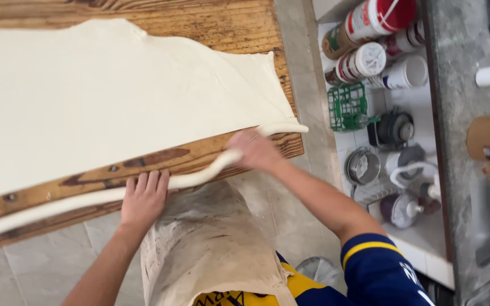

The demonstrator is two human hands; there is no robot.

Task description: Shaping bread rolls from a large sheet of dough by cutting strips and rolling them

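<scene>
a wide sheet of dough [103, 96], pale cream and smooth, lies flat across a wooden tabletop [211, 22] of knotty, strongly grained planks with dark streaks. along the near edge the sheet is curled into a long thin dough roll [46, 208], round like a rope, running from the lower left up to the tabletop's right corner. the left hand [144, 196] lies palm down on the roll, fingers pressed together and stretched forward over the wood. the right hand [254, 149] rests further along the same roll near the corner, fingers curved over it (whether it pinches the dough or only presses, i cannot tell). a beige apron [211, 243], creased and dusted with marks, hangs below the tabletop edge, and a dark blue sleeve [378, 266] with a yellow band covers the right upper arm. the floor is pale stone tile [304, 73]. to the right, a low white shelf [426, 238] holds cylindrical canisters [370, 56], a green wire basket [347, 106] and small metal cups [363, 165], beside a grey speckled counter [460, 85].
</scene>
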